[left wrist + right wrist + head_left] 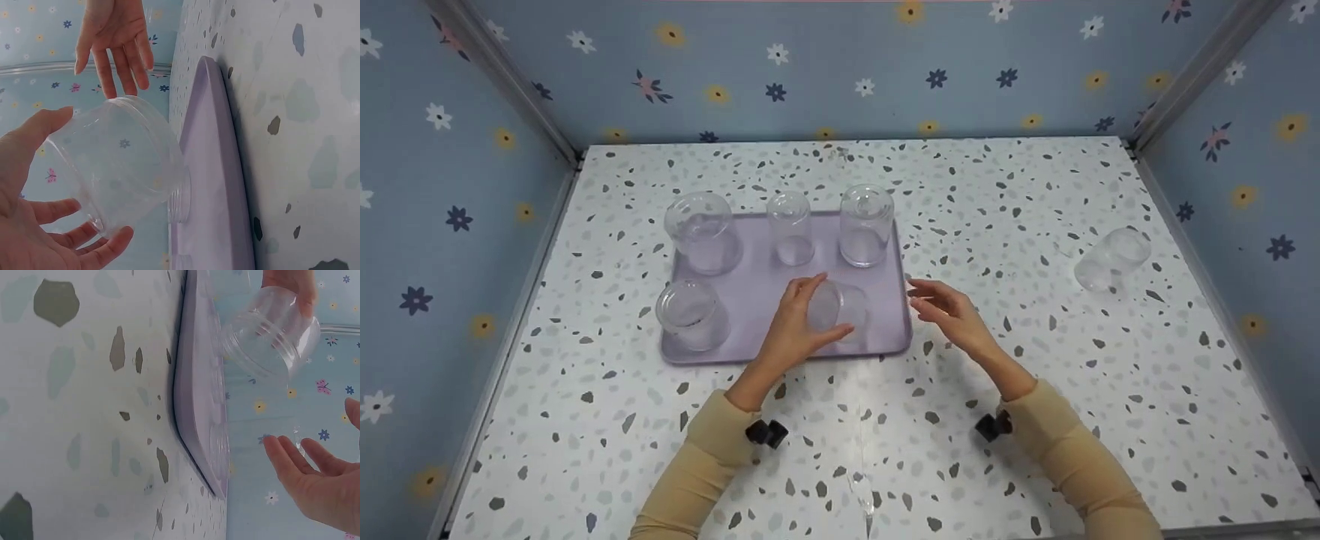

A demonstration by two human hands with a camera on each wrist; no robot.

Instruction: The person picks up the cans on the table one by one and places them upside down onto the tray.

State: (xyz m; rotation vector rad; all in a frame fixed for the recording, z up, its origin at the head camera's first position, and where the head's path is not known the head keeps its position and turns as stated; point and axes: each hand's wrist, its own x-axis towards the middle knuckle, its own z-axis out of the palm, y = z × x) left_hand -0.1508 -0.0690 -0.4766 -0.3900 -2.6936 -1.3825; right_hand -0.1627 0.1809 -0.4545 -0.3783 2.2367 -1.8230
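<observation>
My left hand (801,319) grips a clear jar (847,311) between thumb and curled fingers over the front right part of a lilac tray (761,300). That jar (121,163) is tilted in the left wrist view. My right hand (952,315) is just beyond the tray's right edge, its fingers loosely bent and holding nothing. On the tray are a wide jar (705,236) at back left, a narrow one (790,229) at back middle, a tall one (866,225) at back right and a short wide jar (692,315) at front left.
Another clear jar (1112,260) is on the speckled table (1005,195) far to the right, apart from the tray. Flowered blue panels (840,67) enclose the table at the back and both sides.
</observation>
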